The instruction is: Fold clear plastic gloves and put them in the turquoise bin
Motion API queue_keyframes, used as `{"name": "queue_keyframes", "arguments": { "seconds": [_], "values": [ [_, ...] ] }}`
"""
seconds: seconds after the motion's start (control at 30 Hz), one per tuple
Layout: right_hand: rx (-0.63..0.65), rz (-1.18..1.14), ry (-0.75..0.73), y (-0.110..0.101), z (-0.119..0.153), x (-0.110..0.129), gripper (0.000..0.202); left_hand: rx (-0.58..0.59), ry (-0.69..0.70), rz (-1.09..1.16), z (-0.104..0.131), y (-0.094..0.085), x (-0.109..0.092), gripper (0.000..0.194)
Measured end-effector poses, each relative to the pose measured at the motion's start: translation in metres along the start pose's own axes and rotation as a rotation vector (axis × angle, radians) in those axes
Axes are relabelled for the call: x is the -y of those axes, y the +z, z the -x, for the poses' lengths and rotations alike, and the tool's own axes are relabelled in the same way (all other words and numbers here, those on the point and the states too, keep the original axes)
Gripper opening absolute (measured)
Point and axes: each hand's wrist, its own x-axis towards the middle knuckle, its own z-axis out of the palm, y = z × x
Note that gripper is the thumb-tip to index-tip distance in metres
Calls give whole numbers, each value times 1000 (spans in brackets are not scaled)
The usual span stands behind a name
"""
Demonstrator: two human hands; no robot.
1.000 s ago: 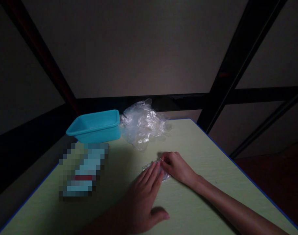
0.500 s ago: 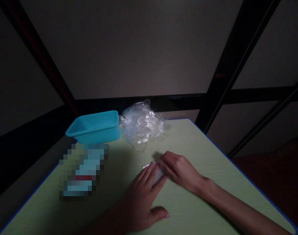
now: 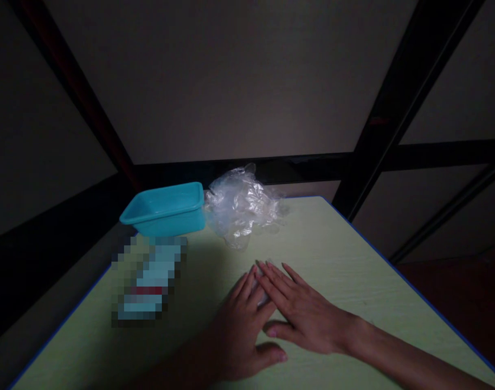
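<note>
My left hand (image 3: pixel 243 330) lies palm down on the table, fingers stretched and thumb out to the side. Beneath its fingertips is a small whitish, see-through piece of folded plastic (image 3: pixel 264 298), mostly covered. My right hand (image 3: pixel 300 309) also rests flat, fingers spread, its fingertips over the same plastic and meeting those of the left. Behind the hands sits a loose heap of crumpled clear plastic (image 3: pixel 243 206) with rounded, finger-like lobes, like disposable gloves.
At the table's back left corner stands a turquoise plastic basket (image 3: pixel 169 222). A flat, pixelated light-blue item (image 3: pixel 153 279) lies in front of it. The pale green table (image 3: pixel 345 260) has a blue edge, with a panelled wall (image 3: pixel 231 81) behind.
My right hand has opened from bent fingers to a flat spread and come down over the plastic beside the left fingertips. My left hand stays flat. The view has shifted slightly.
</note>
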Motion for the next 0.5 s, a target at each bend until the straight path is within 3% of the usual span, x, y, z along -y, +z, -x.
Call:
{"name": "queue_keyframes", "arguments": {
  "seconds": [0.27,0.5],
  "values": [
    [-85,-10,12,6,3,-6,81,2,-2,-37,1,1,4,88],
    [-41,-29,42,1,3,-3,83,-11,35,-41,6,3,11,87]
  ]
}}
